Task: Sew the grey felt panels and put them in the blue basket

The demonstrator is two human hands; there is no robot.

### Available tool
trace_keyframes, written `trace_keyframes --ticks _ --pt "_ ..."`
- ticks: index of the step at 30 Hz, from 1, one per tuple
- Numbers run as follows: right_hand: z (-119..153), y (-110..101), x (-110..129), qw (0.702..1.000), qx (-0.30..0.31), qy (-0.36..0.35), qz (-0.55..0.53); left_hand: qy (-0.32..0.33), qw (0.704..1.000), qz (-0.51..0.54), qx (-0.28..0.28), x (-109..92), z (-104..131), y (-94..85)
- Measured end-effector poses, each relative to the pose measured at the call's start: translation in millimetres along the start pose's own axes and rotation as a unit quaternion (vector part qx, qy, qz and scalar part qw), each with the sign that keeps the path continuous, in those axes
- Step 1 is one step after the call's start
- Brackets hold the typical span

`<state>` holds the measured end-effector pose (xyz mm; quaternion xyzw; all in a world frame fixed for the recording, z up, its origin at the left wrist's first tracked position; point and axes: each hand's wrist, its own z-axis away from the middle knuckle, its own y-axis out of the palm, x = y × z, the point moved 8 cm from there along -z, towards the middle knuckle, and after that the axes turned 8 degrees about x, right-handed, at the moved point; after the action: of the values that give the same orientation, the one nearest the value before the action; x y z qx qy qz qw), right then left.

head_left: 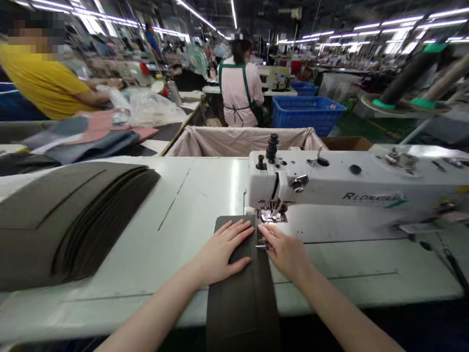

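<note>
A long dark grey-brown fabric piece (242, 303) lies under the sewing machine's presser foot (271, 215) and hangs over the table's front edge. My left hand (225, 249) rests flat on it, fingers spread. On the fabric's right edge, just in front of the foot, is my right hand (287, 252), its fingers curled around a small metal tool (261, 246) that looks like scissors or a thread snip. The white sewing machine (330, 183) reaches in from the right. A thick stack of similar dark pieces (73, 220) covers the table's left side.
Behind the pale table (186, 195) stands a cloth-lined bin (234, 139). A blue basket (308, 111) is beyond it. One person in pink with green straps (238, 93) faces away; another in yellow (44, 85) is at the left, near folded fabrics (98, 132). Thread cones stand right.
</note>
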<state>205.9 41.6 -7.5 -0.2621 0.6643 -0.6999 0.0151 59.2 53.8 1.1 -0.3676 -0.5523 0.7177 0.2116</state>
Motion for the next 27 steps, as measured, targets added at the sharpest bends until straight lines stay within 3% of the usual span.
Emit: trace_keyframes --ticks 17,20,24,27 --pt "-1.7 -2.9 0.2 1.000 0.002 0.012 -0.002 0.037 0.999 0.032 -0.021 3.3 -3.6 -7.8" --pt "-1.4 -2.2 -0.7 1.000 0.002 0.015 -0.003 0.058 0.998 0.028 -0.027 -5.6 -1.7 -11.6" --pt "-0.5 -1.1 -2.4 1.000 0.002 0.019 -0.005 0.126 0.991 0.037 0.012 -27.6 1.2 -9.7" --pt "0.2 -1.8 -3.4 1.000 -0.001 0.019 -0.013 0.117 0.992 0.047 0.011 -30.4 1.2 -12.2"
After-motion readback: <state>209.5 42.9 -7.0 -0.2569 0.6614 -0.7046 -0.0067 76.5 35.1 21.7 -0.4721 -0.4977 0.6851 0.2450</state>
